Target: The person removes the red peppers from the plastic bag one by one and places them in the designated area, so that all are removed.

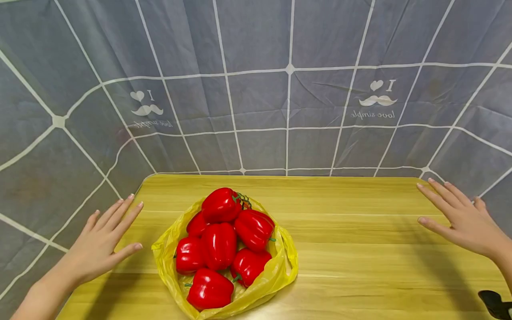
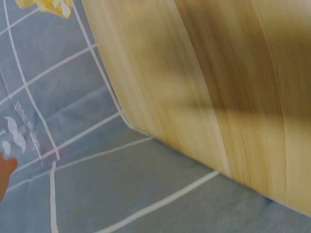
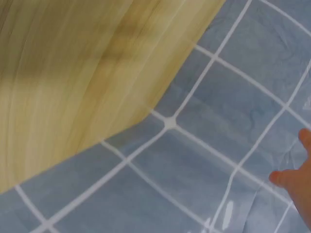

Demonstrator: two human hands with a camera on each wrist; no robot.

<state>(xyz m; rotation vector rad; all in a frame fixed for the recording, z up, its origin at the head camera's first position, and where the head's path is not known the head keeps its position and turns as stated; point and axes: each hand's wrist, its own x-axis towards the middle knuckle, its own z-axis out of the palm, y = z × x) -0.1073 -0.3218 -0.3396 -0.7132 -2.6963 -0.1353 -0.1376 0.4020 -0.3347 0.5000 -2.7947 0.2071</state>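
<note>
A yellow plastic bag (image 1: 286, 253) lies spread on the wooden table, its mouth wide and facing up. Several glossy red bell peppers (image 1: 219, 246) with green stems are heaped inside it. Left of the bag, my left hand (image 1: 102, 242) hovers over the table edge with fingers straight, holding nothing. Far to the right, my right hand (image 1: 460, 218) is raised above the table with its fingers spread, also holding nothing. Only a bit of the left hand (image 2: 4, 172) shows in the left wrist view, and a finger and part of the right hand (image 3: 299, 182) in the right wrist view.
The wooden table (image 1: 360, 249) ends at a grey cloth (image 1: 260, 102) with white grid lines, which hangs behind it and at both sides. A black object (image 1: 494, 304) sits at the lower right corner of the head view. Some dark green netting (image 1: 244, 201) pokes out by the peppers.
</note>
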